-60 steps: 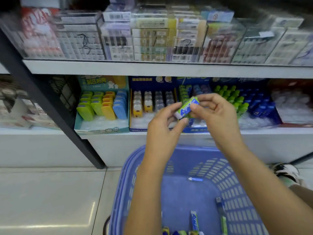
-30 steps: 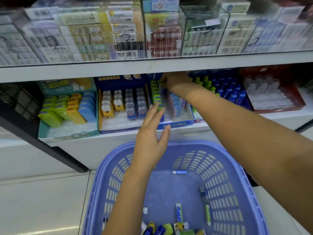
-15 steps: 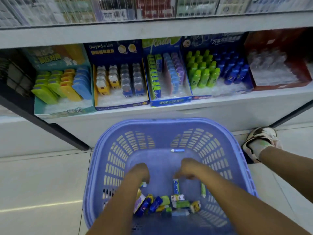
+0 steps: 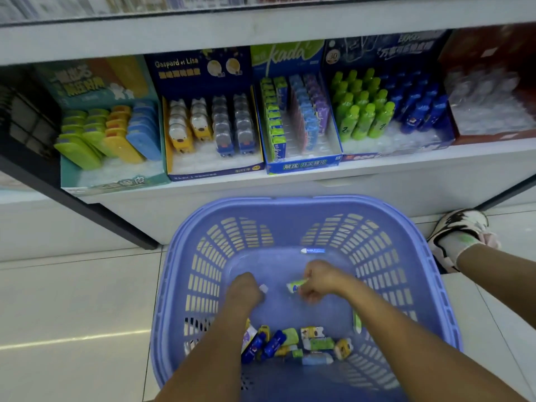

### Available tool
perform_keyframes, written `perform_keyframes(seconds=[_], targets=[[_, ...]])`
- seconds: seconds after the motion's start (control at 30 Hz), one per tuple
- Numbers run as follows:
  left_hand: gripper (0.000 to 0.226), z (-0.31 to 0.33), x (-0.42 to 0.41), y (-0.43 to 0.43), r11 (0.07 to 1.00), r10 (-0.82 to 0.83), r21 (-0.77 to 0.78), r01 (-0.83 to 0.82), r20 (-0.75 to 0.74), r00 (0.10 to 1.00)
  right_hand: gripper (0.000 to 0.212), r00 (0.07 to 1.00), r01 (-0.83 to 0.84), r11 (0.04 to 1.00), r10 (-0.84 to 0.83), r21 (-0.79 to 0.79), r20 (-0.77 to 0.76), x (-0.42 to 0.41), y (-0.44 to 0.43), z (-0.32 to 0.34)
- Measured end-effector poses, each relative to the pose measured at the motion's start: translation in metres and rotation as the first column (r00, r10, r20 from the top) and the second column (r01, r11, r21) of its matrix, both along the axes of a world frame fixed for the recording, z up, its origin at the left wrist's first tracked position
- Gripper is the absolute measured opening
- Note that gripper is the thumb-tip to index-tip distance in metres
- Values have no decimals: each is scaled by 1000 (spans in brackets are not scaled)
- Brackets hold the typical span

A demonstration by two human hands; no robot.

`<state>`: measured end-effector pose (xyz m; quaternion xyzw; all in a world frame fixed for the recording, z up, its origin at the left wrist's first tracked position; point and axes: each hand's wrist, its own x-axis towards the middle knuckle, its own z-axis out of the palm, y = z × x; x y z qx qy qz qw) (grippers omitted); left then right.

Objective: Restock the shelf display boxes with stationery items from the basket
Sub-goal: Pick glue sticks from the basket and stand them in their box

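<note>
Both my hands are down inside the purple plastic basket (image 4: 429,285) on the floor. My right hand (image 4: 317,281) pinches a green-and-blue eraser pack (image 4: 296,285) just above the basket floor. My left hand (image 4: 245,290) is curled around a small white-tipped item (image 4: 263,288) that is mostly hidden. A pile of small stationery items (image 4: 295,342) lies at the basket's near end, and one blue-and-white stick (image 4: 312,250) lies at its far end. On the shelf ahead, the blue Kada display box (image 4: 303,165) holds rows of green, blue and purple packs.
Left of it stand a Gaspard et Lisa box (image 4: 214,172) and a teal box (image 4: 116,181) of coloured cases. To the right are a box of green and blue bottles (image 4: 388,117) and a red box (image 4: 493,111). My shoe (image 4: 461,230) is beside the basket.
My right hand placed a green pack in the Kada box, then both hands dropped into the basket. Since half a second ago the right hand has lifted a green-and-blue pack.
</note>
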<state>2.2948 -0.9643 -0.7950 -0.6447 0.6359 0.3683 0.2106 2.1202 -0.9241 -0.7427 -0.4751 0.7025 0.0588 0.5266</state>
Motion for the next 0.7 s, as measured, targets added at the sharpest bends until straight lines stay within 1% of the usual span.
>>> perform_keyframes(seconds=[0.03, 0.07, 0.1, 0.13, 0.17, 0.2, 0.27, 0.33, 0.37, 0.43, 0.47, 0.5, 0.53, 0.6, 0.67, 0.7], targets=[[11, 7, -6, -8, 1000, 30, 2, -30, -98, 995, 23, 984, 143, 986, -132, -84, 119, -6, -5, 16], [16, 15, -12, -15, 998, 63, 13, -62, -202, 977, 19, 950, 266, 945, -224, -190, 217, -13, -10, 34], [21, 25, -16, -22, 994, 113, 41, -106, -317, 942, 13, 916, 351, 889, -261, -295, 303, -20, -14, 54], [21, 42, -20, -29, 981, 195, 97, -169, -442, 876, 7, 880, 430, 817, -283, -385, 382, -25, -18, 74], [19, 59, -22, -35, 963, 270, 159, -219, -548, 792, 10, 848, 492, 738, -289, -461, 444, -29, -22, 95], [14, 78, -25, -41, 945, 326, 226, -235, -632, 703, 18, 821, 543, 650, -280, -531, 497, -32, -26, 117], [8, 116, -29, -49, 930, 368, 298, -216, -739, 564, 27, 808, 582, 451, -220, -677, 547, -37, -35, 156], [13, 150, -32, -54, 923, 384, 326, -206, -816, 432, 29, 835, 550, 270, -159, -790, 527, -38, -49, 188], [16, 166, -33, -56, 922, 383, 325, -210, -842, 379, 27, 844, 536, 200, -162, -820, 512, -39, -59, 201], [19, 190, -35, -58, 920, 371, 308, -244, -884, 284, 19, 842, 516, 89, -237, -852, 485, -41, -86, 218], [20, 199, -35, -58, 914, 368, 304, -268, -899, 236, 17, 848, 479, 65, -291, -876, 442, -41, -101, 224], [19, 206, -36, -59, 907, 362, 299, -296, -913, 187, 16, 869, 410, 75, -335, -909, 365, -39, -116, 228], [19, 211, -36, -58, 897, 356, 295, -329, -924, 143, 18, 897, 332, 112, -343, -936, 277, -38, -129, 229], [19, 218, -35, -57, 870, 347, 290, -399, -935, 77, 21, 943, 148, 254, -328, -956, 59, -34, -154, 227], [19, 221, -35, -58, 841, 342, 289, -458, -939, 35, 23, 939, -48, 404, -293, -913, -179, -33, -174, 224], [19, 222, -34, -58, 827, 343, 292, -481, -939, 20, 24, 930, -113, 460, -262, -881, -256, -33, -181, 223]])
